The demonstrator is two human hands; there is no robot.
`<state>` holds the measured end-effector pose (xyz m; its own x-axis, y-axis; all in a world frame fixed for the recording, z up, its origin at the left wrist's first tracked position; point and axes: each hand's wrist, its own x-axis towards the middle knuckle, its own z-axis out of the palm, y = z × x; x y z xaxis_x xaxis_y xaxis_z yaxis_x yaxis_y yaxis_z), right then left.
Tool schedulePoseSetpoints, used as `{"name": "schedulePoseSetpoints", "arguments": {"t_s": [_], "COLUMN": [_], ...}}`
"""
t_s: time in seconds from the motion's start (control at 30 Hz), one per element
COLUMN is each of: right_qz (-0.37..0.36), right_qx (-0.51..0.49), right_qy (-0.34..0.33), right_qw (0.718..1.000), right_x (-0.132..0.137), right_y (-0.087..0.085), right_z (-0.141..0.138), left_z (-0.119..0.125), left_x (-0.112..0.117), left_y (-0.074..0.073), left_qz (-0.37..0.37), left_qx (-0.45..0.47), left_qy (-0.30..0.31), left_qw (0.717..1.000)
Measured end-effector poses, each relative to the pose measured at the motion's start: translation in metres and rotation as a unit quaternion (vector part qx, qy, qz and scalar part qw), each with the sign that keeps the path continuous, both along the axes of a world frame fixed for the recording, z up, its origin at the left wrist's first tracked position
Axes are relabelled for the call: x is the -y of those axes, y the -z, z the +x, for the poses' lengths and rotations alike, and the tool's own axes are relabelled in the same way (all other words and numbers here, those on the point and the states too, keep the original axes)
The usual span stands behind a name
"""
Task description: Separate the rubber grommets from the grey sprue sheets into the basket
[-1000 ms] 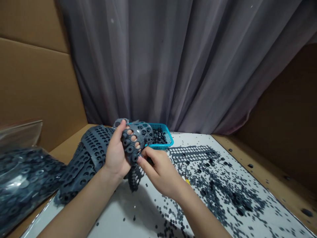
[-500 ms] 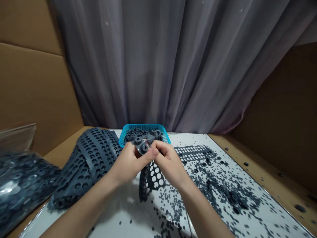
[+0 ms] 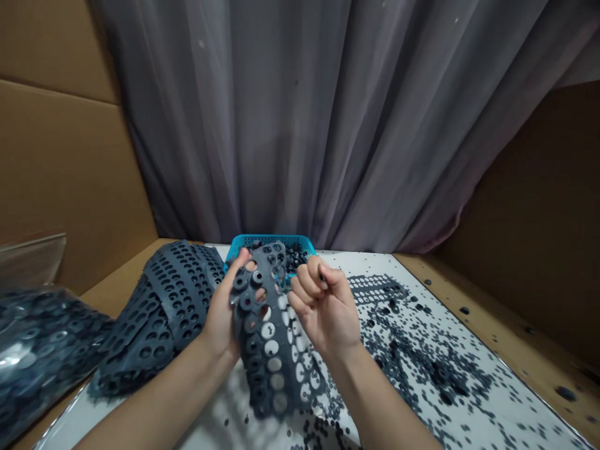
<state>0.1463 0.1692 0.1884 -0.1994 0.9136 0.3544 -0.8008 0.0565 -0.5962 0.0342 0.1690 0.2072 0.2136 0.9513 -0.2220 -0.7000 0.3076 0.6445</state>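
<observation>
A dark grey rubber strip (image 3: 291,359) with rows of round holes hangs in front of me. My left hand (image 3: 221,315) is closed around its left edge, with fingers partly hidden behind it. Ring-shaped rubber pieces still sit in the strip's left rows, while the middle and right rows show open holes. Just right of the strip, my right hand (image 3: 330,306) is curled, with a small dark rubber piece (image 3: 322,276) between thumb and fingers. Behind the strip stands a blue basket (image 3: 311,245) of small dark pieces.
On the left lie a stack of perforated rubber sheets (image 3: 171,294) and a clear bag (image 3: 42,356) of dark pieces. A punched strip (image 3: 375,289) and many small dark discs (image 3: 412,350) cover the white board at right. Cardboard walls (image 3: 56,162) and a grey curtain (image 3: 290,125) surround the place.
The strip has been unfolded and now hangs flat towards me from my left hand. My right hand has come away from it to the right, with a small dark piece in its fingers.
</observation>
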Motion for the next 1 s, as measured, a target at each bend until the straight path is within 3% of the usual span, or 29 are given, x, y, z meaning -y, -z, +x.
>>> {"name": "schedulePoseSetpoints", "arguments": {"t_s": [0.07,0.17,0.27,0.33,0.4,0.47,0.6,0.67,0.77,0.87,0.93,1.0], "right_qz": [0.039,0.096,0.149,0.19,0.235,0.27,0.272,0.26,0.261,0.268,0.262,0.247], "right_qx": [0.015,0.123,0.319,0.435,0.495,0.513,0.523,0.537,0.559,0.57,0.575,0.559], "right_qy": [0.013,0.065,0.18,0.227,0.233,0.225,0.214,0.208,0.194,0.196,0.196,0.163], "right_qw": [0.999,0.986,0.919,0.851,0.804,0.783,0.779,0.775,0.763,0.752,0.75,0.775], "right_x": [-0.001,-0.001,0.002,0.005,0.009,0.011,0.01,0.008,0.007,0.008,0.009,0.011], "right_y": [-0.001,-0.002,-0.004,-0.006,-0.009,-0.011,-0.009,-0.008,-0.009,-0.013,-0.017,-0.02], "right_z": [0.004,0.011,0.015,0.014,0.012,0.01,0.006,0.006,0.009,0.017,0.023,0.026], "left_z": [-0.002,-0.003,-0.002,-0.003,-0.003,-0.003,0.0,0.0,-0.007,-0.02,-0.025,-0.025], "left_x": [0.003,0.006,0.004,0.003,0.002,0.002,0.0,-0.002,-0.003,-0.002,0.0,0.001], "left_y": [-0.005,-0.008,-0.002,0.004,0.01,0.014,0.017,0.017,0.012,0.004,0.001,0.0], "left_qz": [0.013,0.067,0.119,0.143,0.167,0.194,0.241,0.264,0.299,0.309,0.286,0.262], "left_qx": [0.009,-0.035,-0.117,-0.172,-0.205,-0.215,-0.231,-0.246,-0.302,-0.423,-0.473,-0.443], "left_qy": [-0.041,-0.139,-0.212,-0.22,-0.204,-0.198,-0.205,-0.181,-0.084,0.043,0.086,0.098], "left_qw": [0.999,0.987,0.963,0.95,0.943,0.937,0.92,0.915,0.901,0.851,0.829,0.852]}}
